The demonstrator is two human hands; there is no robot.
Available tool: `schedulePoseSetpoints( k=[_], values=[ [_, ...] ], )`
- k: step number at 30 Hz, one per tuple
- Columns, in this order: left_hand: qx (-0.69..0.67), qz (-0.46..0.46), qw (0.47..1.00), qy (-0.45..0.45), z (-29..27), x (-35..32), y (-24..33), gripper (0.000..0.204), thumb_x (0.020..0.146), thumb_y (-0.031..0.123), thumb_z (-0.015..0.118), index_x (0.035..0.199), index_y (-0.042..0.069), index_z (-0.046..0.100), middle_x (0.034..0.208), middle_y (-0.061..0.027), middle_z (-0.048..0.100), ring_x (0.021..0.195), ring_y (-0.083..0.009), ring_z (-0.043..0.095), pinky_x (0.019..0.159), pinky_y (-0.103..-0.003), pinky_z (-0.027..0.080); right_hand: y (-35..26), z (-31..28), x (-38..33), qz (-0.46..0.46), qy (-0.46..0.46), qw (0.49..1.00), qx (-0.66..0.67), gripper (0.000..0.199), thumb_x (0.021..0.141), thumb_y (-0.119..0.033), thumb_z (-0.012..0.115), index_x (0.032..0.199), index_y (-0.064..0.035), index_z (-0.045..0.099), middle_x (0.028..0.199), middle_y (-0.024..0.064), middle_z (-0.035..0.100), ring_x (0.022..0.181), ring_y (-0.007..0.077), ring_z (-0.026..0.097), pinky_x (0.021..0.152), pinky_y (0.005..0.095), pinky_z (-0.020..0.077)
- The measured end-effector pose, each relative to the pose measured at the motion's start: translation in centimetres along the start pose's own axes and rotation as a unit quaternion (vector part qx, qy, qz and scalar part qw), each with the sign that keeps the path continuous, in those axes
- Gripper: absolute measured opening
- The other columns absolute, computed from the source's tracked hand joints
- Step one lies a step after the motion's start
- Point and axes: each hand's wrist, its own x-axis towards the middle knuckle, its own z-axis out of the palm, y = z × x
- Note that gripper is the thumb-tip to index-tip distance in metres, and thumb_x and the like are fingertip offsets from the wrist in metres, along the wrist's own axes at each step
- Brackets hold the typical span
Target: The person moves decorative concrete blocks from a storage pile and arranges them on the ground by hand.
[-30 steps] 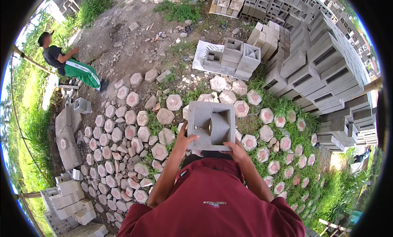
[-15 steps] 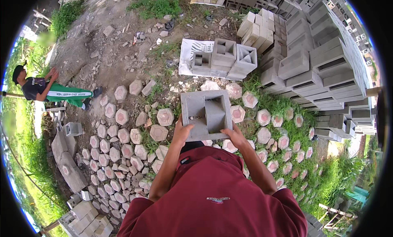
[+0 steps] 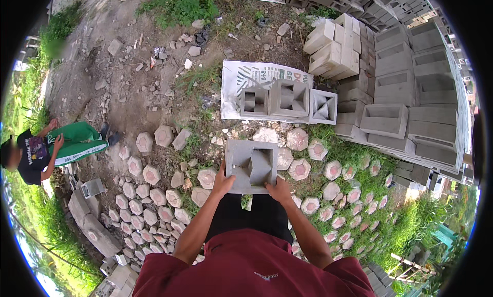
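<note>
A grey concrete block [image 3: 241,161] with hollows in its face is held up in front of my body. My left hand [image 3: 223,183] grips its left edge near the lower corner, the thumb on the face. Round the lower right corner closes my right hand [image 3: 279,189], thumb on the front too; the fingers behind the block are hidden. Farther ahead, several similar concrete blocks [image 3: 288,98] stand in a row on a white printed sack [image 3: 231,86] laid on the ground. The held block is apart from them.
Stacked grey hollow blocks [image 3: 393,89] form a wall at the right, with pale blocks [image 3: 334,45] beside it. Hexagonal pavers [image 3: 299,169] are spread over grass and soil around me. At the left a person [image 3: 38,150] in green trousers stands near a broken slab [image 3: 90,220].
The block and both my hands sit lower in the picture, and the blocks on the sack appear nearer. The person at the left has shifted. My grip stays on the block.
</note>
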Motion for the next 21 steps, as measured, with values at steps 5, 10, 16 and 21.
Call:
schedulePoseSetpoints(
  k=[5, 10, 16, 21],
  values=[
    [0.132, -0.043, 0.990, 0.006, 1.0, 10.7, -3.1, 0.069, 0.075, 0.011, 0.060, 0.140, 0.003, 0.038, 0.114, -0.0243, 0.062, 0.106, -0.0349, 0.062, 0.089, -0.040, 0.048, 2.9, 4.7, 10.3, 0.107, 0.022, 0.994, 0.019, 0.039, 0.076, -0.025, 0.068, 0.104, 0.0018, 0.062, 0.094, 0.0252, 0.067, 0.093, 0.0415, 0.064, 0.081, 0.0452, 0.0499],
    [0.228, -0.058, 0.970, 0.063, 4.4, 25.5, -9.7, 0.046, 0.078, 0.011, 0.062, 0.123, 0.003, 0.054, 0.096, -0.0243, 0.067, 0.095, -0.0383, 0.065, 0.080, -0.044, 0.051, 8.5, 9.3, 25.7, 0.118, 0.055, 0.990, 0.054, 0.040, 0.079, -0.018, 0.065, 0.112, 0.0017, 0.057, 0.102, 0.0278, 0.064, 0.099, 0.0461, 0.060, 0.085, 0.0493, 0.0485],
    [0.097, -0.030, 0.981, 0.165, 8.7, 39.4, -18.5, 0.042, 0.076, 0.005, 0.060, 0.117, 0.000, 0.059, 0.095, -0.0191, 0.069, 0.090, -0.0306, 0.068, 0.081, -0.037, 0.050, 11.8, 14.0, 41.6, 0.130, 0.163, 0.976, 0.057, 0.041, 0.075, -0.013, 0.064, 0.114, 0.0013, 0.059, 0.098, 0.0261, 0.066, 0.094, 0.0429, 0.063, 0.087, 0.0478, 0.0495],
    [0.102, 0.040, 0.974, 0.197, 9.5, 46.8, -19.6, 0.041, 0.075, 0.005, 0.060, 0.116, -0.001, 0.061, 0.093, -0.0194, 0.070, 0.086, -0.0288, 0.068, 0.080, -0.037, 0.050, 12.0, 16.2, 48.2, 0.175, 0.221, 0.957, 0.063, 0.048, 0.075, -0.010, 0.061, 0.120, 0.0066, 0.056, 0.108, 0.0305, 0.062, 0.101, 0.0415, 0.062, 0.091, 0.0439, 0.0498]
  ],
)
